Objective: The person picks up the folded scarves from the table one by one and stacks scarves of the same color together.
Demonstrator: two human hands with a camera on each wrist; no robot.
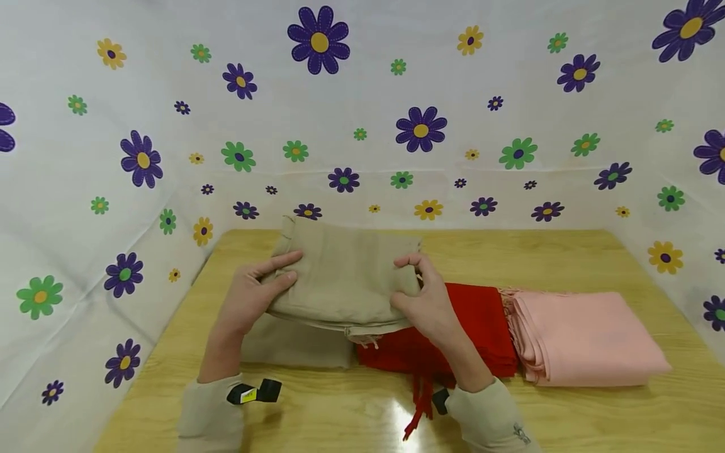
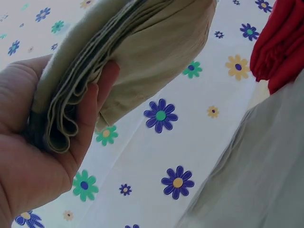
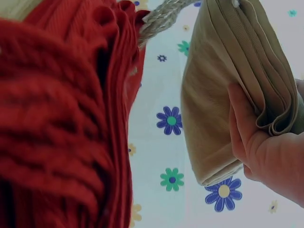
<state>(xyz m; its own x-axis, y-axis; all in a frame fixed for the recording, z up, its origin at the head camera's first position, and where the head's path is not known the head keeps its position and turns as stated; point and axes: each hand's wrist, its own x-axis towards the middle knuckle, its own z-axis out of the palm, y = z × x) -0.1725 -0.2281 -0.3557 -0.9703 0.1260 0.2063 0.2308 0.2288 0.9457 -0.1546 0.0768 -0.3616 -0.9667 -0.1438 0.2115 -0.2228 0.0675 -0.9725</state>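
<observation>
A folded beige scarf (image 1: 340,270) is held up off the table between both hands, its layers stacked and a bit of fringe hanging at its lower edge. My left hand (image 1: 246,299) grips its left side, thumb on top; in the left wrist view the hand (image 2: 33,166) wraps round the layered fold. At the right side my right hand (image 1: 427,305) pinches the scarf, and the right wrist view shows fingers (image 3: 244,118) against its underside. Beneath, partly covered, lies another folded greyish-beige cloth (image 1: 300,346). A folded red scarf (image 1: 481,321) lies beside it, partly behind my right hand.
To the right of the red scarf is a folded pink scarf (image 1: 589,340) with fringe along its left edge. Red tassels (image 1: 419,402) trail toward the front of the wooden table (image 1: 317,415). Flower-patterned white sheeting (image 1: 362,94) encloses the back and sides.
</observation>
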